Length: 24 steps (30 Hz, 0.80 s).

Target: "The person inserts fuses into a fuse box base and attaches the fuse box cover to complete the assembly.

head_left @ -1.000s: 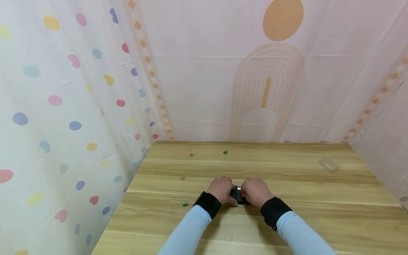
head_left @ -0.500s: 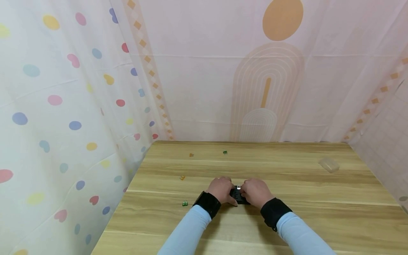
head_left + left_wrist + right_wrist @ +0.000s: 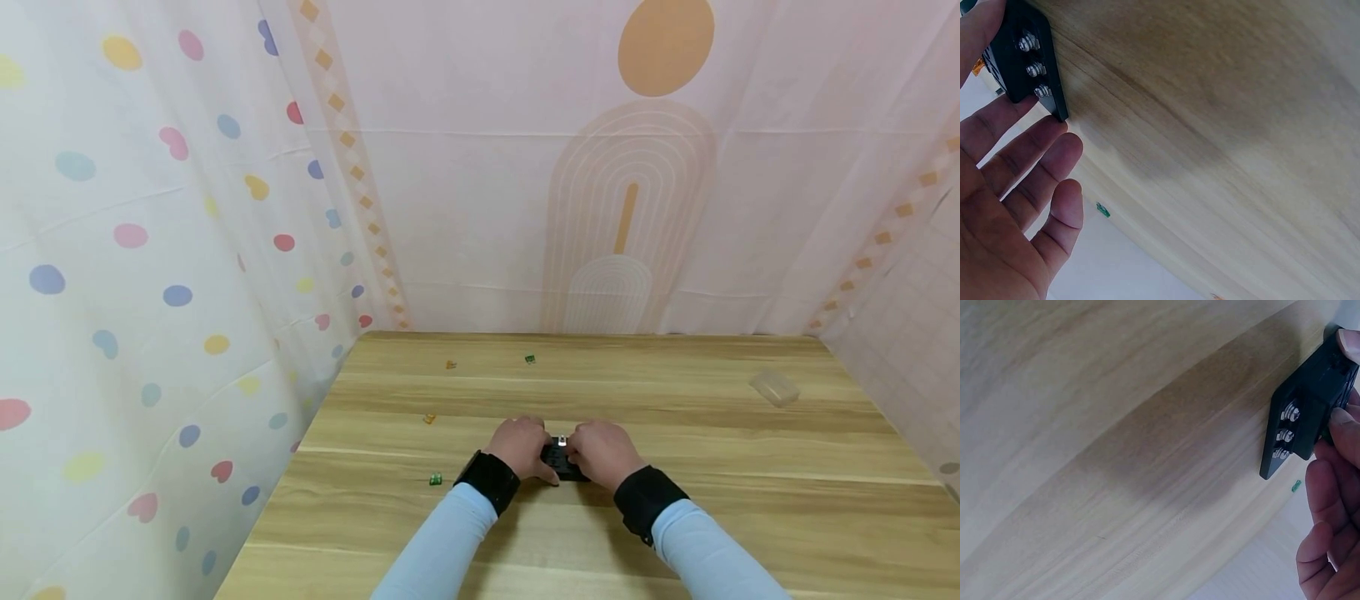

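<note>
A black fuse block lies on the wooden table between both hands, a bright metal terminal at its far end. In the right wrist view, screw terminals line one of its ends. My left hand grips the block's left side, thumb at the near corner and fingers round the far end. The right hand is over the block's right part, thumb and finger pinching at its top. A bit of green, a blade fuse, shows under those fingertips; the rest of it is hidden.
Left of the hands lie a green blade fuse and an orange fuse. Farther back are another orange fuse and a green fuse. A clear plastic cover rests at the back right. Curtains border the table's back and left.
</note>
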Available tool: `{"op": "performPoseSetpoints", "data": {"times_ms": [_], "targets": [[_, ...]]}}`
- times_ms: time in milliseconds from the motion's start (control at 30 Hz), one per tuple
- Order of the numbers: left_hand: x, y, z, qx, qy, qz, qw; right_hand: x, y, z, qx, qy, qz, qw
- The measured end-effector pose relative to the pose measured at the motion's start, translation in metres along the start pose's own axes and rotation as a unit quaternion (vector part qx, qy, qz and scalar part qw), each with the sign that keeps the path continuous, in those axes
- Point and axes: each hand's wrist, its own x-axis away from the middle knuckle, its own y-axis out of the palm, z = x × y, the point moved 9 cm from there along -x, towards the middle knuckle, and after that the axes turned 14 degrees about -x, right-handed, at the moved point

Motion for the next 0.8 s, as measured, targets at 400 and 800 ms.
{"op": "performPoseSetpoints", "data": {"times_ms": [400,800], "targets": [[0.0001,0.0004,-0.0005,0.010,-0.001,-0.010,0.9999,-0.0008,0.0020,0.0048,-0.019,0.018,-0.013,0.9996],[0.0017,-0.0005,0.0001,0.009,0.003,-0.006,0.9999,0.0004,-0.0005,0.0037,-0.028,0.024,-0.005,0.9993]]}}
